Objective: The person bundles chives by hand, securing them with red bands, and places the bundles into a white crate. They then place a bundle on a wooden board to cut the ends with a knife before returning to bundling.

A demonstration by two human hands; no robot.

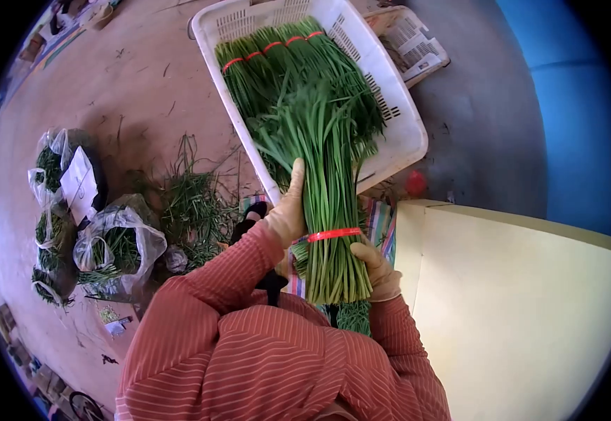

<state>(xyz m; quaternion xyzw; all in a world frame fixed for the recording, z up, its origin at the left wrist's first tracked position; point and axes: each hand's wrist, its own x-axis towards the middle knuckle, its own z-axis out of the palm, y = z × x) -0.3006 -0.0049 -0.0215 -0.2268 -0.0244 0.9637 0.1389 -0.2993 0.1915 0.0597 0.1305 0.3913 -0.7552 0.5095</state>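
A large bundle of garlic chives (328,182) is held between my two gloved hands, its leafy tops reaching over the near end of a white plastic crate (412,133). A red band (333,234) wraps round it near the cut stem ends. My left hand (289,210) grips the bundle's left side above the band, thumb pointing up along the leaves. Just below the band on the right, my right hand (377,270) holds the stems; its fingers are mostly hidden behind them. Several banded chive bundles (270,56) lie side by side in the crate.
Loose chives (191,203) are scattered on the floor at left, beside plastic bags (133,238) of greens. A pale yellow panel (509,302) stands close on the right. Another crate (410,45) sits behind the white one. A red round object (415,184) lies near its corner.
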